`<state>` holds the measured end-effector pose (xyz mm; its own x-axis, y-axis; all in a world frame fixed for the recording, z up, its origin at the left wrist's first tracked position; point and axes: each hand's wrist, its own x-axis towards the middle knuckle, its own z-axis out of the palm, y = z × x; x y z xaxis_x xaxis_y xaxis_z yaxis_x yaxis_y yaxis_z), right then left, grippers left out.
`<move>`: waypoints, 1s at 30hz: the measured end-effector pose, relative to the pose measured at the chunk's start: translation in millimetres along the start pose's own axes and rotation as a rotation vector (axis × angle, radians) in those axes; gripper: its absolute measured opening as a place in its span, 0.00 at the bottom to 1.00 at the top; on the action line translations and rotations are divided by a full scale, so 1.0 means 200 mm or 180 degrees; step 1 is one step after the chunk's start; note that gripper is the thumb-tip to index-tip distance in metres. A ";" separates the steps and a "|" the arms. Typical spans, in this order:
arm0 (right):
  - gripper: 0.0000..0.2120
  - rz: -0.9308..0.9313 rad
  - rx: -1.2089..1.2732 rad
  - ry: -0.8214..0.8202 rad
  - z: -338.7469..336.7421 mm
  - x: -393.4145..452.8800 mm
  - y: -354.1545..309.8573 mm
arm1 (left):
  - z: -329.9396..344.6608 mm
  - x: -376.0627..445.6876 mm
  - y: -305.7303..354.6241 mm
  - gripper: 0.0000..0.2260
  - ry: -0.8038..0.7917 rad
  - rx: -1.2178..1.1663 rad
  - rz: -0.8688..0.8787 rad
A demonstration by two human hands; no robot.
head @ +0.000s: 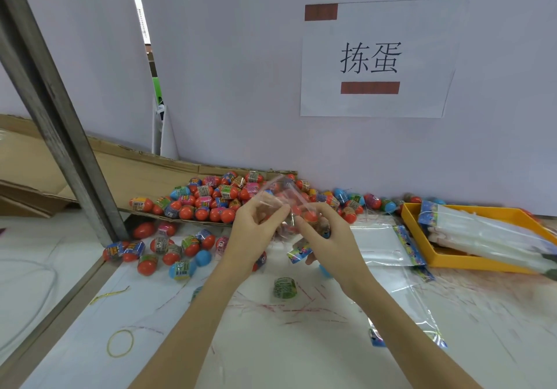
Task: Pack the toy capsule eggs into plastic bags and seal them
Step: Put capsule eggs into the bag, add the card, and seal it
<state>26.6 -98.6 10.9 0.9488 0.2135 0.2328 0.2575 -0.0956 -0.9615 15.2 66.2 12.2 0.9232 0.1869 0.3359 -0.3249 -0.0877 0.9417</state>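
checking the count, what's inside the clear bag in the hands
Inside the clear bag, an orange-red egg shows. Both hands and glare cover the rest; no count possible.

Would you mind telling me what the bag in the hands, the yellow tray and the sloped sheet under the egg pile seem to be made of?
Bag: thin clear plastic film, glossy; the eggs show through it.
Yellow tray: probably rigid moulded plastic, with a smooth, even colour.
Sloped sheet: brown corrugated cardboard, matte, with a torn edge.
Both the left hand and the right hand pinch the bag.
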 end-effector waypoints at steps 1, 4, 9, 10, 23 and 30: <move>0.09 -0.0049 -0.0115 -0.0058 0.00 0.00 0.00 | 0.00 0.00 0.00 0.02 0.0088 -0.0013 -0.0035; 0.09 -0.0214 -0.0372 -0.0177 0.02 -0.01 0.00 | -0.03 0.02 0.01 0.07 0.0104 -0.0230 -0.0080; 0.12 -0.0301 -0.0175 -0.0224 0.04 -0.02 0.02 | -0.05 0.02 0.03 0.11 -0.0339 -0.0600 -0.0291; 0.15 -0.0260 -0.0062 -0.0322 0.05 -0.02 0.01 | -0.05 0.02 0.03 0.11 -0.0266 -0.0525 -0.0252; 0.23 -0.0535 -0.1875 -0.1185 0.20 -0.07 0.09 | -0.17 0.07 -0.01 0.08 0.1630 0.0423 0.0212; 0.13 -0.0654 -0.2084 -0.1044 0.22 -0.06 0.14 | -0.18 0.07 -0.02 0.11 0.1689 0.0441 0.0208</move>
<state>15.2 -61.3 -25.0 0.7933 0.5577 0.2442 0.5761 -0.5582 -0.5970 22.6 104.0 13.3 0.6601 0.6411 0.3914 -0.3149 -0.2369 0.9191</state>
